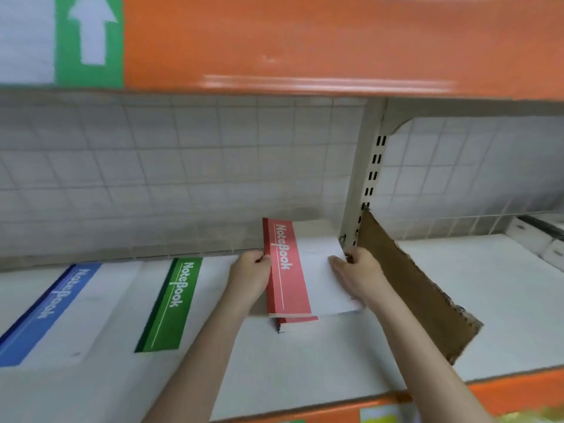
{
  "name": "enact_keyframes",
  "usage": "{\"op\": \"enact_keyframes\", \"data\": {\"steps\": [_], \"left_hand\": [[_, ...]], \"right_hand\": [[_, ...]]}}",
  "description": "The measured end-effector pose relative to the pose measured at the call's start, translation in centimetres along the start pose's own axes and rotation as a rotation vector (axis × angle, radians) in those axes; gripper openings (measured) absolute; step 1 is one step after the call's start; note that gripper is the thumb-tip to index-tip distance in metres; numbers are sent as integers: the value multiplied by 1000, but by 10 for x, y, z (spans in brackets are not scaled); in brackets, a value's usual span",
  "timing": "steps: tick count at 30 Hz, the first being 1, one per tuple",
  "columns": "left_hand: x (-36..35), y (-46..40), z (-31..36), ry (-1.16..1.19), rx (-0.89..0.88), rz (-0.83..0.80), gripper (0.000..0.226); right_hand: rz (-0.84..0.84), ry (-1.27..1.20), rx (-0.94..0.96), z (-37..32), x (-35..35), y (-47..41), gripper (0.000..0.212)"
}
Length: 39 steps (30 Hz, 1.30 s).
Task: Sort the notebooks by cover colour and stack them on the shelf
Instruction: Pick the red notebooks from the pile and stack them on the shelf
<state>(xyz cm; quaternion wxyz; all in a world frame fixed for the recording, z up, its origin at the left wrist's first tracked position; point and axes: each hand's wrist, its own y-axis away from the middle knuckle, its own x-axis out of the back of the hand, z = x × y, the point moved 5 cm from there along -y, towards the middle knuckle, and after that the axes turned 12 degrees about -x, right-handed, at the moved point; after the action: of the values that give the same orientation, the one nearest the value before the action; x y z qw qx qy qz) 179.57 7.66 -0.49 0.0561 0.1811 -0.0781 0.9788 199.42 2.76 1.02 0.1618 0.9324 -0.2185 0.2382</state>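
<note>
A red-striped notebook (288, 270) is tilted up at its far end above a small stack of red notebooks (297, 323) on the white shelf (305, 361). My left hand (248, 277) grips its left edge near the spine. My right hand (358, 274) holds its right edge, fingers on the white cover. To the left lie a green-striped notebook (172, 303) and, further left, a blue-striped notebook (45, 312), both flat on the shelf.
A brown cardboard divider (412, 288) leans right of the red stack against a slotted metal upright (366, 184). A wire grid backs the shelf. An orange shelf front (305, 41) hangs overhead, and another orange edge (518, 392) runs along the front.
</note>
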Motion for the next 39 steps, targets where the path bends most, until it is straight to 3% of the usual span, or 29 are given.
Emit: {"op": "enact_keyframes", "data": {"steps": [7, 15, 30, 35, 39], "left_hand": [[-11, 0, 8, -288, -100, 77, 28], [-21, 2, 5, -493, -85, 159, 26], [-30, 5, -19, -406, -51, 152, 31], [-32, 4, -19, -399, -74, 174, 32], [-32, 4, -22, -382, -79, 159, 33]], "right_hand": [[28, 201, 99, 2, 0, -15, 23], [75, 370, 168, 2, -4, -22, 31], [104, 451, 206, 26, -22, -31, 30], [37, 460, 134, 34, -33, -35, 41], [11, 422, 112, 37, -36, -41, 36]]}}
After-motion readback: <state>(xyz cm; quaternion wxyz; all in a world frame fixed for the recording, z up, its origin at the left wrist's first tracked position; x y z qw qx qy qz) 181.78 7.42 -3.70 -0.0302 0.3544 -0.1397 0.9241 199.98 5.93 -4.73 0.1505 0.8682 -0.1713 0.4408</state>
